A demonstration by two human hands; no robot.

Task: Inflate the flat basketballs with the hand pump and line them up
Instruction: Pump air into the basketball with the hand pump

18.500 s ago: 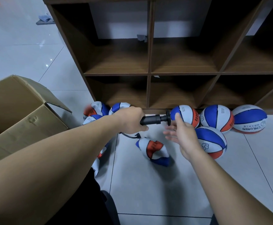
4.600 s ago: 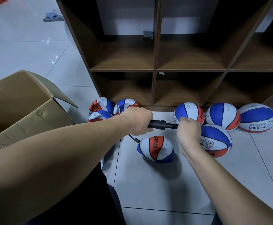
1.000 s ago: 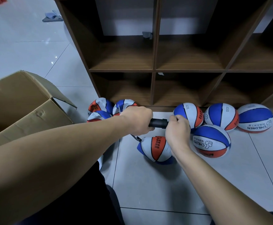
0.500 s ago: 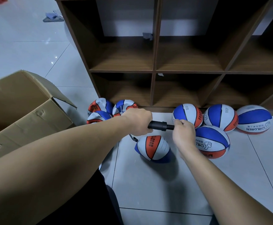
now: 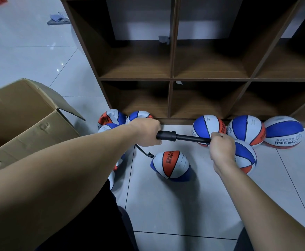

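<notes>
My left hand [image 5: 145, 132] grips the barrel of the black hand pump [image 5: 168, 136], held level above the floor. My right hand [image 5: 220, 148] is closed on the pump's handle, with the rod drawn far out to the right. A thin black hose [image 5: 143, 151] runs from the pump down to a partly filled red, white and blue basketball [image 5: 170, 164] on the tiles. Several round basketballs [image 5: 246, 130] sit at the foot of the shelf on the right. Flat basketballs [image 5: 112, 118] lie in a heap on the left, partly hidden by my left arm.
A brown wooden cubby shelf [image 5: 171, 78] stands right behind the balls. An open cardboard box [image 5: 21, 113] sits on the floor at the left. A grey cloth [image 5: 57, 19] lies far off on the white tiles.
My right hand has pulled the pump handle out to the right, exposing more rod than half a second ago. The ball on the hose looks rounder than 18.5 s ago.
</notes>
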